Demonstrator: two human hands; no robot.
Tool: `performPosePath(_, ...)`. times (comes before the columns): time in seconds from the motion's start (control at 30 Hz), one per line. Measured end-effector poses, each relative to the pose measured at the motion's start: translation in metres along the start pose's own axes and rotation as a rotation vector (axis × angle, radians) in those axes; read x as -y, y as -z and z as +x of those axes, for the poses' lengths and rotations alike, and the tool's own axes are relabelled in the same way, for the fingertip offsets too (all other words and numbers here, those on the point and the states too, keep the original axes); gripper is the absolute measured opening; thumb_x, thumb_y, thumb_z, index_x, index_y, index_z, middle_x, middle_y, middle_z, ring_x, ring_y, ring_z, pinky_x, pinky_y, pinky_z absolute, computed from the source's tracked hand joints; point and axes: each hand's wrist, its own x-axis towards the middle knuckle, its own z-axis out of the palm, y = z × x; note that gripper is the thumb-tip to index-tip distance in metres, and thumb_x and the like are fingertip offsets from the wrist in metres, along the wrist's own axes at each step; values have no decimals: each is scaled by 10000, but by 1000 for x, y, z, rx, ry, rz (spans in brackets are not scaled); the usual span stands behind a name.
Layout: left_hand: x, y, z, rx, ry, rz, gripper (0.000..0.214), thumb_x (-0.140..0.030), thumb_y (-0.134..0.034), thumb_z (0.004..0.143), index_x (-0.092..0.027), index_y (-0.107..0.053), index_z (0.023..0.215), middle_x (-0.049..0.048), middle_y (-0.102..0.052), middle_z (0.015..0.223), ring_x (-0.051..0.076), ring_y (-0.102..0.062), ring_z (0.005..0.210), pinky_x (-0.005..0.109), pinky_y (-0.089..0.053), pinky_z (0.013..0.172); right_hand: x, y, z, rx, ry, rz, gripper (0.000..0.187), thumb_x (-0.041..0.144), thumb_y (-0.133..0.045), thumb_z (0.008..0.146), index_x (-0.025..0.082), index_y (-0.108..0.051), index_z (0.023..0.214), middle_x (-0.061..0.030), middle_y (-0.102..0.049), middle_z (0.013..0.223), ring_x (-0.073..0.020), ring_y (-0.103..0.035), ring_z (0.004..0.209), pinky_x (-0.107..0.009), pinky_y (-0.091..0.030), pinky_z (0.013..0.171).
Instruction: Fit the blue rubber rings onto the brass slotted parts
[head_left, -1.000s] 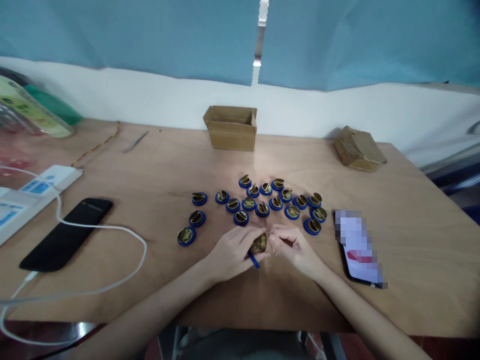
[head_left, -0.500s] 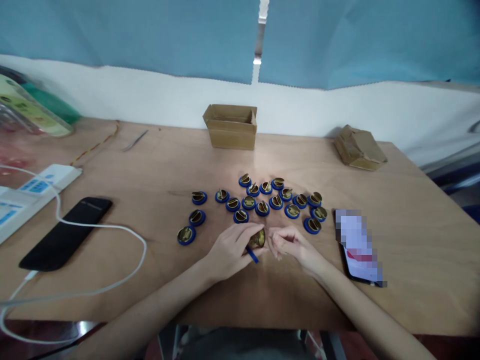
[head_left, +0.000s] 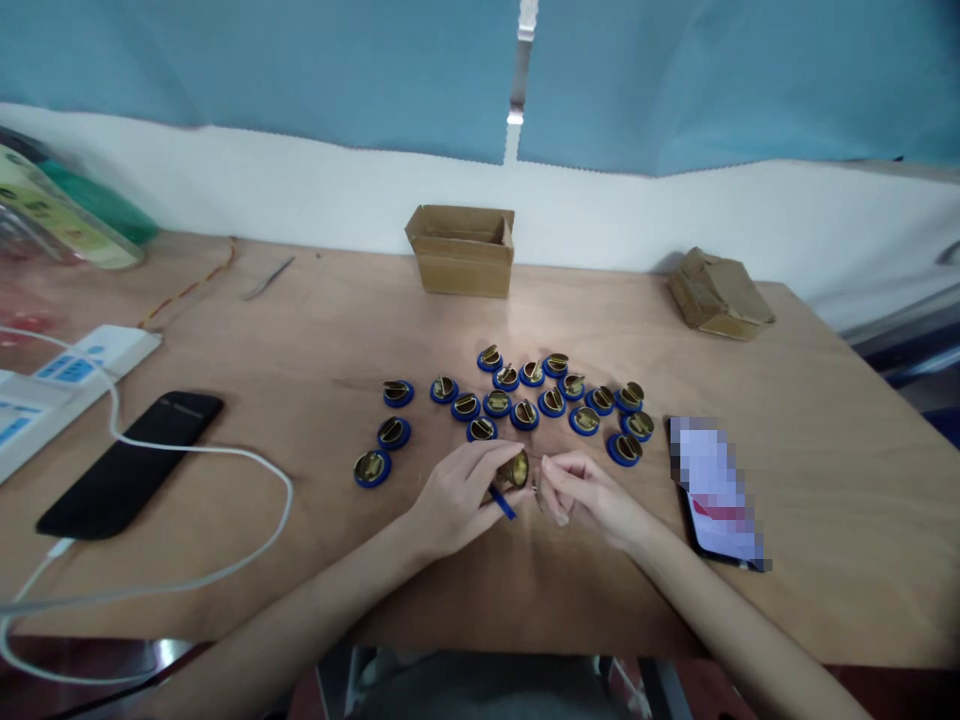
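Observation:
My left hand (head_left: pixel 466 495) is closed around a round brooch with a gold-coloured metal back (head_left: pixel 514 470); a strip of blue (head_left: pixel 502 502) sticks out below it. Close by on the right, my right hand (head_left: pixel 581 492) has thumb and fingertips pinched together. A small thin thing shows at those fingertips, too fine to make out. Beyond both hands lie several similar brooches (head_left: pixel 525 414), gold backs up, on blue round bases. Some have their hinged metal piece standing up at a slant. A few more brooches (head_left: pixel 373 467) lie to the left.
An open cardboard box (head_left: pixel 465 268) stands at the back. Crumpled cardboard (head_left: pixel 721 295) lies at the back right. A phone (head_left: pixel 716 495) is beside my right forearm. A black device (head_left: pixel 127 465), white cable (head_left: pixel 289 490), power strip (head_left: pixel 97 360) and tweezers-like tool (head_left: pixel 268 278) are left.
My right fingers have shifted slightly at the brooch, and a small thin thing now shows at their tips. My left hand keeps its hold. The brooches on the table stay put.

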Motion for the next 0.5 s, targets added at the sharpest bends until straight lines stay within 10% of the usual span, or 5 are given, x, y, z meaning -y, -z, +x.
performPosePath(0.5, 1, 0, 0, -18, 9, -1, 420, -326, -708, 920, -175, -551, 1279, 120, -739, 1116, 233, -729, 1026, 359, -621, 892, 3, -1, -1, -34, 1, -36, 600, 639, -587, 937, 182, -552, 550, 26, -517, 500, -105, -423, 484, -276, -275, 530)
